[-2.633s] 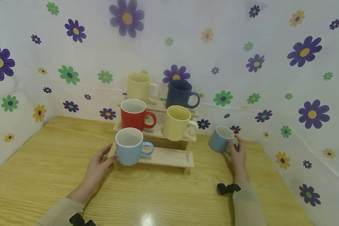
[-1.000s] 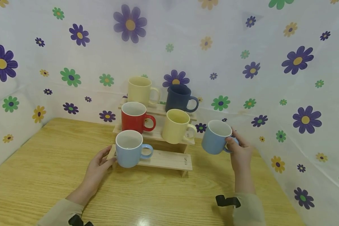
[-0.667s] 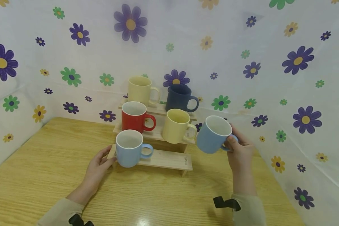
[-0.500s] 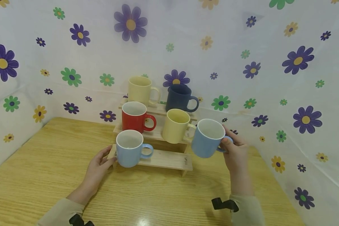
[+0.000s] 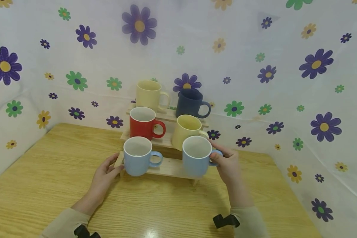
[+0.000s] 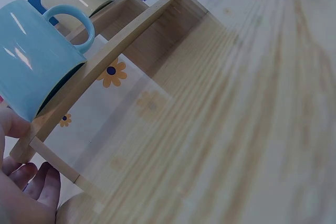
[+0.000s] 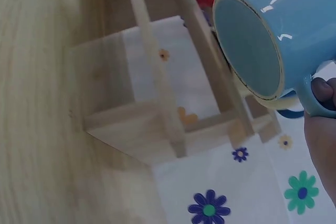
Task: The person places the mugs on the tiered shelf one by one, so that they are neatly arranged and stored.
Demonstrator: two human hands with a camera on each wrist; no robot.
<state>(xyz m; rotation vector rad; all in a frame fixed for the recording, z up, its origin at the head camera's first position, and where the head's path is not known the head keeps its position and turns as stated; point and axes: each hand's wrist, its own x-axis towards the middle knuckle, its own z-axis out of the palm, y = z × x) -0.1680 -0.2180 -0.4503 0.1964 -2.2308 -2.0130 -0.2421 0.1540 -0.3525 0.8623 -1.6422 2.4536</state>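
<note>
My right hand (image 5: 227, 164) pinches the handle of a light blue mug (image 5: 194, 162), upright over the right end of the lowest step. In the right wrist view this mug (image 7: 294, 30) hangs above the boards, its underside showing. My left hand (image 5: 105, 175) grips the left end of the wooden tiered stand (image 5: 169, 168); in the left wrist view the thumb lies above the board and the fingers (image 6: 47, 184) below it. Beside that hand, a second light blue mug (image 5: 137, 162) stands on the lowest step, handle to the right.
A red mug (image 5: 141, 125) and a pale yellow mug (image 5: 182, 134) stand on the middle step. Another pale yellow mug (image 5: 148, 96) and a dark blue mug (image 5: 189, 104) stand on the top step. Behind the wooden table (image 5: 154, 208) hangs a flowered cloth (image 5: 196, 33).
My right hand has lifted its light blue mug from the table's right side and carried it left to over the lowest step. My left hand has stayed at the stand's end.
</note>
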